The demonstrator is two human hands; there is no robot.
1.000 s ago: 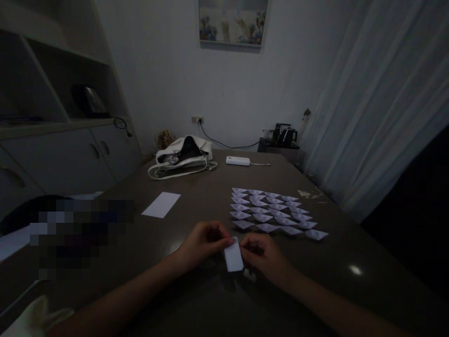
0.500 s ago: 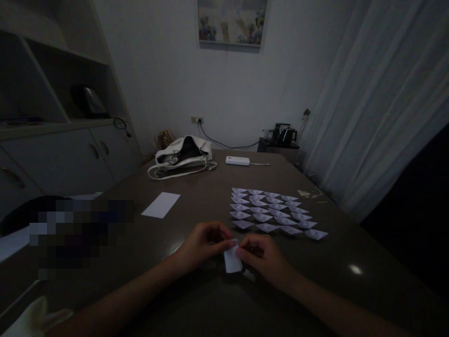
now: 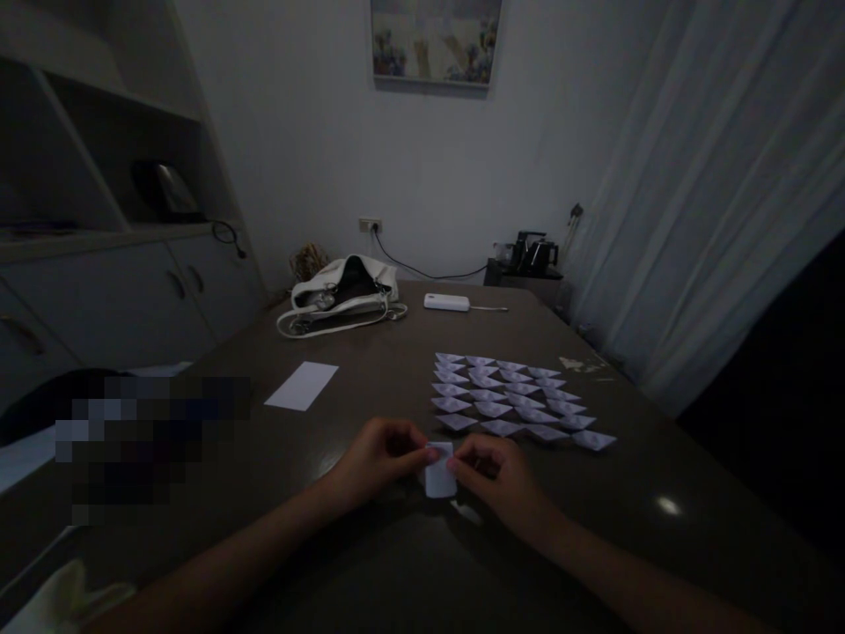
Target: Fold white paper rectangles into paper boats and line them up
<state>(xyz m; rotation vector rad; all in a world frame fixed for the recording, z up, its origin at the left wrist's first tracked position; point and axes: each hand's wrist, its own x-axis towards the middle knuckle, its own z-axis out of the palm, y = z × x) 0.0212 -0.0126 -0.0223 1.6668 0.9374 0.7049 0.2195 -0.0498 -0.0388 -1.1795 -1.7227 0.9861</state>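
Note:
A small white folded paper (image 3: 439,478) is pinched between my left hand (image 3: 378,460) and my right hand (image 3: 496,480), just above the dark table (image 3: 370,563). Both hands have their fingers curled onto the paper's top edge. Beyond my right hand lie several folded paper boats (image 3: 515,401) laid out in rows. A flat white sheet (image 3: 302,386) rests on the table to the left of the rows.
A white handbag (image 3: 343,295) and a white power bank (image 3: 447,302) with a cable sit at the table's far end. Cabinets and shelves stand on the left, a curtain on the right. A blurred patch covers something at the left edge.
The paper looks shorter and sits a little higher between my fingers than one second ago. Both hands have stayed nearly in place.

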